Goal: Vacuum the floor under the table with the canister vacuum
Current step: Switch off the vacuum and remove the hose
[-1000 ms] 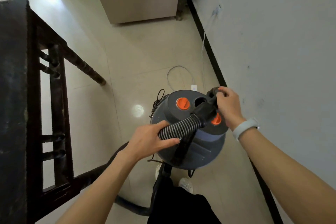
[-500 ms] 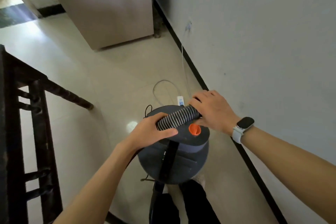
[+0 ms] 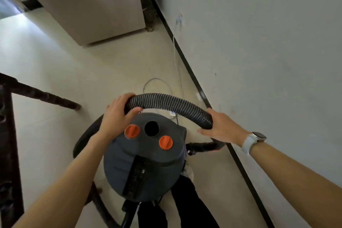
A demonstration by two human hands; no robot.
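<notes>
A person looks down at a dark grey canister vacuum (image 3: 144, 155) that stands on a pale tiled floor (image 3: 55, 72), close to their legs. Its top has two orange knobs (image 3: 132, 131) and an open round hole (image 3: 151, 128) between them. Both hands hold a black ribbed hose (image 3: 170, 106) that arches above the vacuum. The left hand (image 3: 118, 114) grips one end of the arch, the right hand (image 3: 221, 127) grips the other end. The right wrist wears a white watch (image 3: 253, 141). A dark wooden table (image 3: 7, 135) is at the left edge. A beige cabinet (image 3: 88, 5) stands farther away, by the white wall (image 3: 259, 42). A thin white cable (image 3: 176, 57) runs down along the wall to the floor.
</notes>
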